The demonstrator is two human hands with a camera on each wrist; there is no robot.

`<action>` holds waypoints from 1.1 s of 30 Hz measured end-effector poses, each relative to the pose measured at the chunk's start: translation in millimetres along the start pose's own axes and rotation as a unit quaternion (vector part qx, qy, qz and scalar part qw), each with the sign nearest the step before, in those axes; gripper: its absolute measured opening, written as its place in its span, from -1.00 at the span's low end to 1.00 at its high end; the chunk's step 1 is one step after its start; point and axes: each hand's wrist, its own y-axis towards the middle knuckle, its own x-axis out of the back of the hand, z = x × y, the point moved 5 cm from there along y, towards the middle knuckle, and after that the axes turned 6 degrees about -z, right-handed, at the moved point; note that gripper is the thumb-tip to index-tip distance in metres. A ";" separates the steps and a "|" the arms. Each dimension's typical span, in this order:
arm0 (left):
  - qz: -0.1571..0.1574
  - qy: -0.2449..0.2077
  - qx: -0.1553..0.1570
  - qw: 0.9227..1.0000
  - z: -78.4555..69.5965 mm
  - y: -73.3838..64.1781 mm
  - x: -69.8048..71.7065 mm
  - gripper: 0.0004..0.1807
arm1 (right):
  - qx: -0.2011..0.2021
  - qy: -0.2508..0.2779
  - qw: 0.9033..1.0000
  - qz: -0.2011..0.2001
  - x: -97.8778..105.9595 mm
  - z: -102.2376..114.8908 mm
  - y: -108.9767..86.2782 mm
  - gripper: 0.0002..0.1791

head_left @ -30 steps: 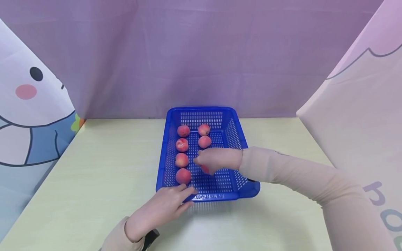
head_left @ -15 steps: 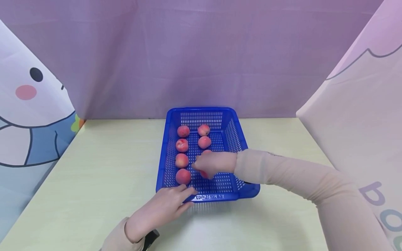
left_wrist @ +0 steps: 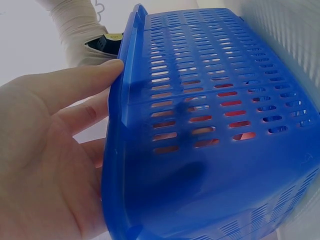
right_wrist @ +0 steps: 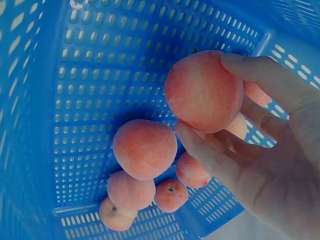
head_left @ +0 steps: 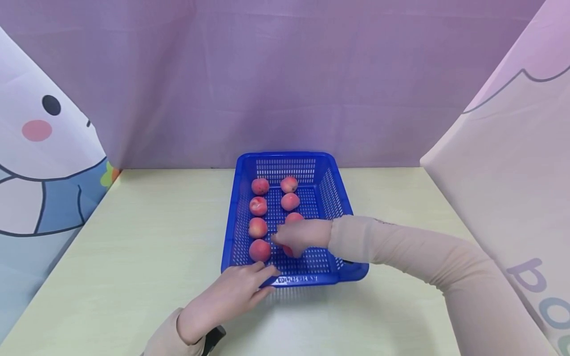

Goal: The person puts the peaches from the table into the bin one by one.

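Note:
A blue perforated plastic basket [head_left: 320, 281] stands on the table with several reddish peaches inside. My left hand [head_left: 229, 291] grips its near rim at the left corner; in the left wrist view the thumb [left_wrist: 92, 82] presses the outside while the fingers go behind the rim. Inside, my right hand [head_left: 299, 235] pinches a peach [right_wrist: 202, 92] between thumb and fingers, low over the basket floor. Along the left wall runs a column of peaches, the nearest peach [head_left: 260, 250] close to my left fingers. Beside it, a second column ends at a peach [head_left: 294, 217] partly hidden by my right hand.
The pale table [head_left: 151, 237] extends on both sides of the basket. Behind it hangs a purple cloth [head_left: 285, 79], with printed panels at left and right. The basket's right wall [head_left: 331, 193] stands under my right forearm.
My right hand has moved slightly left and nearer with its peach, uncovering part of another peach behind it in the second column. My left hand and the basket have stayed put.

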 end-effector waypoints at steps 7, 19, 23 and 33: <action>-0.003 0.000 -0.003 1.000 -0.6 0.2 0.2 -0.79 | 0.042 -0.105 0.994 0.001 -7.3 1.9 6.8 -0.67; 0.014 -0.006 0.011 1.000 0.2 0.3 -0.6 -0.79 | 0.048 -0.101 0.994 0.008 -10.9 0.8 8.7 -0.70; 0.014 -0.007 0.011 1.000 0.5 0.6 -0.6 -0.79 | 0.054 -0.110 0.992 0.007 -11.5 1.8 9.2 -0.69; 0.011 -0.006 0.011 1.000 0.3 0.4 -0.4 -0.79 | 0.041 -0.089 0.995 0.004 -11.3 -1.0 9.3 -0.66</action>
